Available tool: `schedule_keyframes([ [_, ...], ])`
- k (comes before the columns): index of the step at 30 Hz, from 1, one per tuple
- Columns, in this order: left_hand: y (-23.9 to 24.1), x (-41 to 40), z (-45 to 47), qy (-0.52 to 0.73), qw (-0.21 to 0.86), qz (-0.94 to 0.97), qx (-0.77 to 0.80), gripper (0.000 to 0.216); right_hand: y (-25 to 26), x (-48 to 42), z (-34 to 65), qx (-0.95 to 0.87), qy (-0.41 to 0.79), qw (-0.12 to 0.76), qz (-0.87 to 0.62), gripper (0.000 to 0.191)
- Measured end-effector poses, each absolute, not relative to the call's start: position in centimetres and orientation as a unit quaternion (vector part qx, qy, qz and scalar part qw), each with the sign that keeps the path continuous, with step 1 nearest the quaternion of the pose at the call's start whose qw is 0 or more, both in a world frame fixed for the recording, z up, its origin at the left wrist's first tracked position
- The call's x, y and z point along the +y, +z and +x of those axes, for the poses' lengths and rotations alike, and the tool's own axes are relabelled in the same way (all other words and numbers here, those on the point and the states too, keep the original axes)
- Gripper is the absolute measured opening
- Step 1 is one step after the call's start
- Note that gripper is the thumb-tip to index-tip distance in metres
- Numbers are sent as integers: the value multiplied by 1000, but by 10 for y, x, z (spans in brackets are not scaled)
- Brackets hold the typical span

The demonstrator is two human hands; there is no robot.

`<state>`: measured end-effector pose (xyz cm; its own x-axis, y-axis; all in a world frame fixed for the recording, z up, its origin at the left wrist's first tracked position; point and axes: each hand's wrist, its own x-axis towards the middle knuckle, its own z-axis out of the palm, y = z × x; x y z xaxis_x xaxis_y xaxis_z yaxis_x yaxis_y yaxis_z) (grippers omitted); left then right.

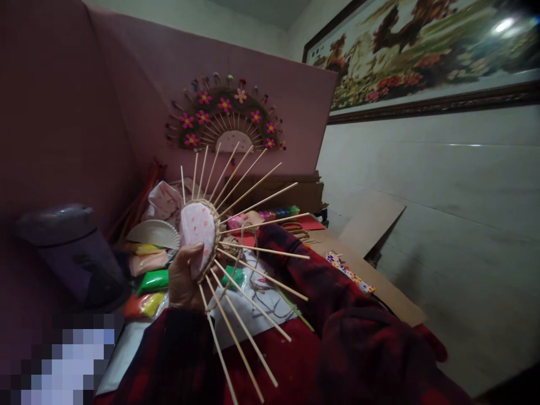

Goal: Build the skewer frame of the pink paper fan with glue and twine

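Note:
My left hand (188, 278) grips a half-round stick fan frame (198, 233) by its pale, floral-print base, the thumb lying on the cloth. Thin wooden sticks spread out from the base like rays, and twine is wound along its curved edge. Beyond the sticks, my right hand (250, 218) reaches forward, partly covered by them; its fingers are not clear. A loose strand of twine (241, 253) hangs between the frame and the right hand. Behind the sticks sits a ball of twine (231, 244), partly hidden.
A flower-trimmed fan (228, 115) hangs on a pink panel. Bags of coloured clay (154, 281), a pale folding fan (154, 232) and a wrapped cylinder (71, 253) stand left. Cardboard (371, 275) and a flower-patterned strip (350, 273) lie right, on a red cloth (291, 360).

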<state>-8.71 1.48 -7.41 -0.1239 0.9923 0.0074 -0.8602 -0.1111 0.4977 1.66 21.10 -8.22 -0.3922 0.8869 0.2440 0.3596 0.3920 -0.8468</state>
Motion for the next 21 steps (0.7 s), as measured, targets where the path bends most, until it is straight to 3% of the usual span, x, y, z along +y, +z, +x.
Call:
schedule_keyframes([
  [6, -73, 15, -87, 728, 636, 158, 203, 13, -48, 204, 28, -661, 490, 458, -336, 26],
  [12, -74, 16, -87, 722, 644, 167, 191, 14, -1, 185, 60, -491, 598, 615, -150, 20],
  [17, -76, 17, -86, 722, 639, 177, 198, 13, 19, 173, 84, -562, 535, 583, -241, 18],
  [21, -75, 18, -85, 730, 629, 179, 199, 14, 35, 157, 106, -574, 530, 608, -143, 22],
])
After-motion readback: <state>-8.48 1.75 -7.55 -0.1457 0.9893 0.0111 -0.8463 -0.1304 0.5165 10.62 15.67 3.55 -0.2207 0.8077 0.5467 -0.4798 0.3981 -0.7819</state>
